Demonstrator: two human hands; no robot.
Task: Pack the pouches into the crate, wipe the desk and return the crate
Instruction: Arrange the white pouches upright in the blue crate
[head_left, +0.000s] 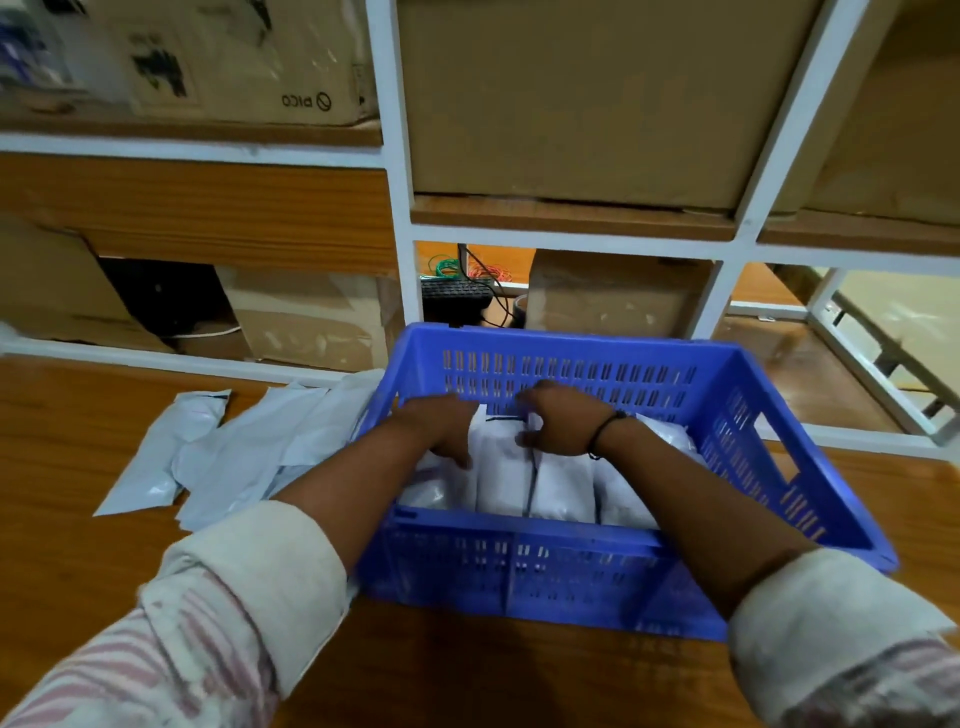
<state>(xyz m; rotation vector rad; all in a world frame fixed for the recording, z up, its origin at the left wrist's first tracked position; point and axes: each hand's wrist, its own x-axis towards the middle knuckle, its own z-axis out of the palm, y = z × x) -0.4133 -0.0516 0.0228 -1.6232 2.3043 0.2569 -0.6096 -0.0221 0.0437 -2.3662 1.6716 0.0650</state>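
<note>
A blue slotted plastic crate (519, 577) stands on the wooden desk (78, 540), right of centre. Several white pouches (563, 486) stand side by side inside it. Both my hands are down in the crate on the pouch tops. My left hand (447, 428) lies flat on the pouches at the left, its fingers spread. The fingers of my right hand (558, 421), which has a dark band at the wrist, curl around the top edge of a middle pouch. More white pouches (223, 457) lie loose in a pile on the desk left of the crate.
A white-framed shelf unit (400, 208) rises right behind the desk, filled with cardboard boxes (571, 98). A black keyboard and coloured wires (457, 283) sit in a lower cubby. Bare wood shows at the desk's front and left.
</note>
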